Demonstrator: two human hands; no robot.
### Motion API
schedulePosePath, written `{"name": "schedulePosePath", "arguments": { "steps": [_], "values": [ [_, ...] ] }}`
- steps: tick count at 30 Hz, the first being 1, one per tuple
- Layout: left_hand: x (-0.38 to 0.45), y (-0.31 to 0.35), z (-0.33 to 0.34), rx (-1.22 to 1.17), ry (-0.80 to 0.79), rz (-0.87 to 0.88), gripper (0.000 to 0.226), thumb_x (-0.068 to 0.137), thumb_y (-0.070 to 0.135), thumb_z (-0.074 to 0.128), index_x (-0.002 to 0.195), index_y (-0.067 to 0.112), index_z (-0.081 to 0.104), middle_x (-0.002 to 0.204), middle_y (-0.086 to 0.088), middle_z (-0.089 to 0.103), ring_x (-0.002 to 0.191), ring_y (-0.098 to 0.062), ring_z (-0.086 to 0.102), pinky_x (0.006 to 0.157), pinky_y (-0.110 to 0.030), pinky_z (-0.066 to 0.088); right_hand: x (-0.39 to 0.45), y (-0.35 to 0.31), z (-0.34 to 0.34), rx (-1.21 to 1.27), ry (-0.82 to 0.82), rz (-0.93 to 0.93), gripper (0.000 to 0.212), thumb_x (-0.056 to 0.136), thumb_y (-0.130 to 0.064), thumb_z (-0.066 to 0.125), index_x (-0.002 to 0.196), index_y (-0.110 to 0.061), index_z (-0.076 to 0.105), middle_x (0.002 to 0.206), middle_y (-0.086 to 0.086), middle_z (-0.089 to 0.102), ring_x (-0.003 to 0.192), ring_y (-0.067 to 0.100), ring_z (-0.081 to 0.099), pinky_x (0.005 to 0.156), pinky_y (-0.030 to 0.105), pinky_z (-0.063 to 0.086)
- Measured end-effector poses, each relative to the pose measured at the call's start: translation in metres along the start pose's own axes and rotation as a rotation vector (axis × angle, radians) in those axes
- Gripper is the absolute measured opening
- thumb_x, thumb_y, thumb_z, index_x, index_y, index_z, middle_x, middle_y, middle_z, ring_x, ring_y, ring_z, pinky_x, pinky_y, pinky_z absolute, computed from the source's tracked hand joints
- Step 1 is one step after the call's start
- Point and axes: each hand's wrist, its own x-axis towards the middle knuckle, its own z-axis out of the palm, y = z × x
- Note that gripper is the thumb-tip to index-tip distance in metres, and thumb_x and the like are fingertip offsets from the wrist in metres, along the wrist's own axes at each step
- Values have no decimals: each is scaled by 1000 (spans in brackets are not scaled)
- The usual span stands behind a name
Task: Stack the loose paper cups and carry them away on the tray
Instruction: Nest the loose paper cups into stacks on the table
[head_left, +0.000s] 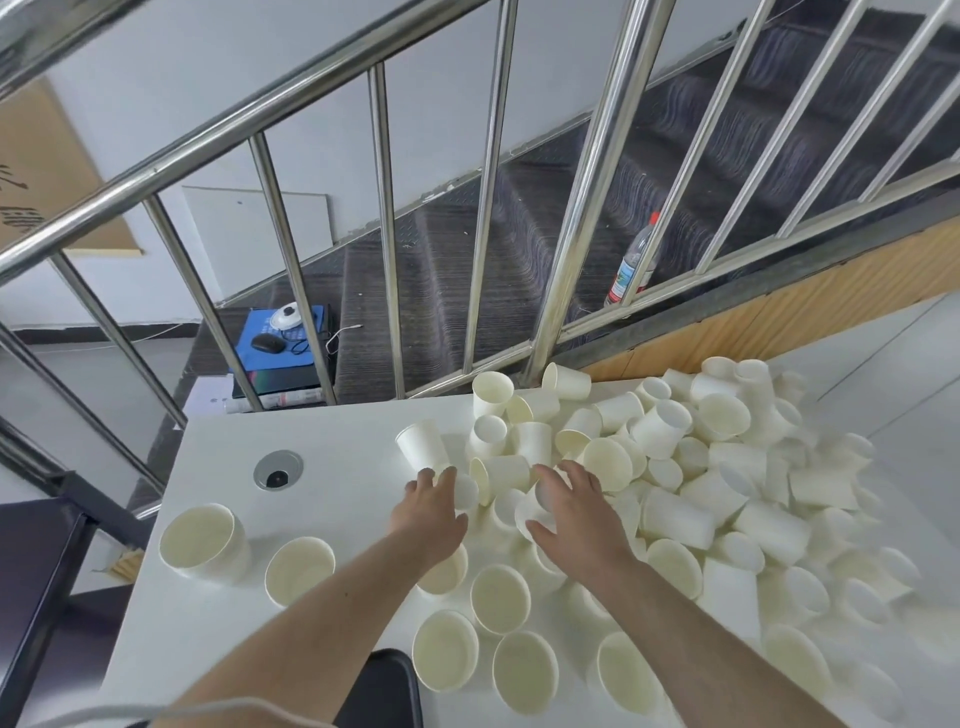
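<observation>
Both our hands are reaching out over the white surface (322, 499) into the near-left edge of the heap of paper cups (675, 467). Our left hand (431, 514) is hovering palm down with its fingers loosely spread, the fingertips touching a cup lying on its side (464, 491); it is not gripping anything that we can see. Our right hand (576, 514) is curling around a small cup (535, 512), thumb on the near side and fingers over the far side.

Loose cups are lying tumbled across the right half of the surface, many on their sides. Nearer to us several are standing upright with their mouths open. Two more upright cups (205, 540) are standing apart at the near left. A round cable port (278, 468) is sitting in the surface, left of our hands. A steel railing (384, 218) is running along the far edge, with dark stairs beyond it.
</observation>
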Motion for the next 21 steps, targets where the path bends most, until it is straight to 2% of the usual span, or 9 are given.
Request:
{"name": "schedulePosePath", "arguments": {
  "steps": [3, 5, 9, 12, 14, 16, 19, 21],
  "values": [
    [8, 3, 7, -13, -8, 13, 62, 94, 32, 48, 147, 29, 18, 146, -1, 27, 132, -25, 32, 89, -38, 44, 1, -1, 4, 66, -14, -21, 57, 92, -23, 55, 143, -28, 31, 145, -5, 27, 130, 18, 33, 86, 29, 48],
    [12, 3, 10, -16, -4, 24, 59, 94, 31, 48, 146, 30, 20, 146, 0, 28, 132, -24, 32, 88, -37, 44, 1, 0, 7, 102, -4, -12, 57, 92, -20, 55, 143, -30, 31, 142, -7, 29, 127, 17, 37, 84, 28, 48],
    [18, 1, 13, -45, 14, 33, 51, 95, 31, 47, 142, 30, 27, 138, -1, 38, 126, -24, 39, 85, -38, 45, 3, 3, 4, 235, 98, 31, 55, 90, -33, 61, 139, -29, 38, 135, -9, 38, 122, 14, 44, 84, 28, 47],
    [15, -2, 8, -128, 95, -3, 51, 95, 37, 48, 141, 27, 29, 132, -3, 43, 124, -24, 40, 87, -38, 45, 5, 0, -1, 538, 206, 162, 55, 84, -42, 68, 131, -25, 45, 123, -12, 47, 110, 9, 48, 90, 27, 44],
    [10, -5, -1, -285, 181, -67, 53, 94, 40, 46, 142, 26, 30, 130, -5, 45, 123, -25, 41, 92, -38, 42, 8, -3, -4, 776, 257, 289, 52, 81, -44, 72, 122, -22, 49, 117, -9, 55, 105, 10, 55, 90, 30, 48],
    [4, -7, -14, -549, 212, -139, 50, 95, 42, 43, 142, 26, 35, 125, -6, 49, 117, -25, 47, 92, -36, 39, 13, -7, -6, 1039, 247, 419, 49, 80, -41, 74, 116, -19, 50, 110, -1, 60, 95, 15, 61, 88, 37, 53],
    [-8, -3, -30, -1024, 135, -212, 37, 98, 44, 40, 123, 19, 52, 101, -2, 55, 84, -19, 53, 72, -31, 43, 17, -17, -7, 1353, 160, 527, 46, 81, -33, 75, 114, -14, 48, 84, 3, 58, 76, 17, 60, 89, 41, 55],
    [-14, 0, -35, -1156, 78, -233, 36, 98, 47, 39, 114, 18, 53, 94, -3, 53, 76, -17, 51, 67, -30, 45, 18, -23, -4, 1385, 85, 523, 47, 80, -32, 76, 113, -11, 49, 83, 6, 58, 78, 19, 62, 88, 39, 56]
  ]
}}
